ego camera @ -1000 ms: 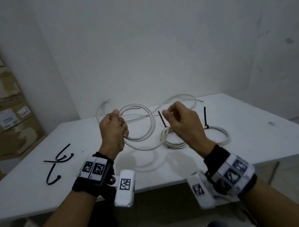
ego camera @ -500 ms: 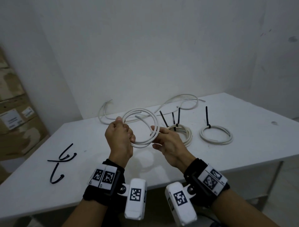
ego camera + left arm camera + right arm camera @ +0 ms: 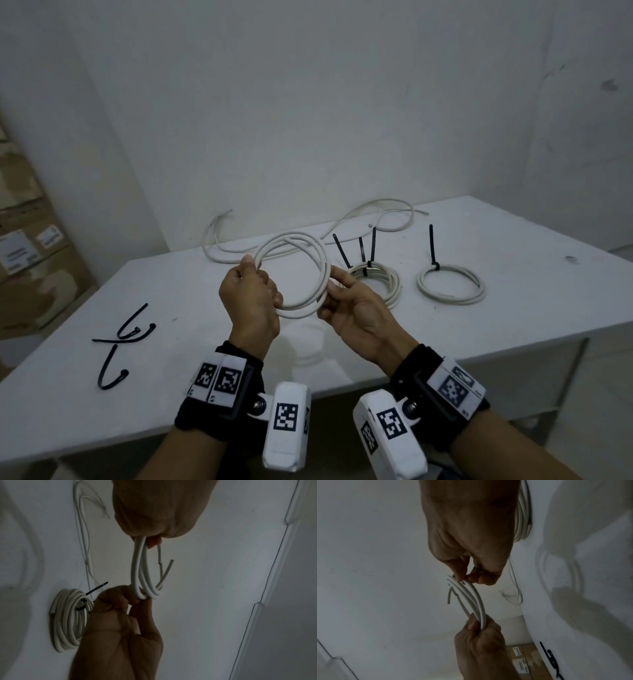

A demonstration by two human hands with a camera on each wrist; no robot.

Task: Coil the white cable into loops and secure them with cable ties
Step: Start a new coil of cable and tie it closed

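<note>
Off the table's left edge, noted stacked brown cardboard boxes (image 3: 27, 260), well apart from the work. On the white tabletop (image 3: 513, 281) near that side, noted a few loose black plastic cable ties (image 3: 123, 342), curled and untouched.

Above the near middle, held up the small coil of white round cable (image 3: 301, 309), clear of the surface. Gripped its left side in the left hand (image 3: 250, 301), fingers curled round the bundled turns with the thumb on top. Pinched its right side in the right hand (image 3: 356, 308), between thumb and fingertips. From the left wrist view, saw both cut ends (image 3: 169, 566) standing free inside the loop.

Judged the coiling done and the tying not yet begun. Would need, next, to free one hand without letting the turns spring open, reach for a tie, and thread it round the bundle.

Just behind the right hand, noted a finished white coil bound with three black ties (image 3: 394, 286); further right, another finished coil with one tie (image 3: 448, 301). Along the back, noted more white cable lying loose (image 3: 376, 209). Found nothing blocking the reach to the loose ties, though these lay well apart from both hands.
</note>
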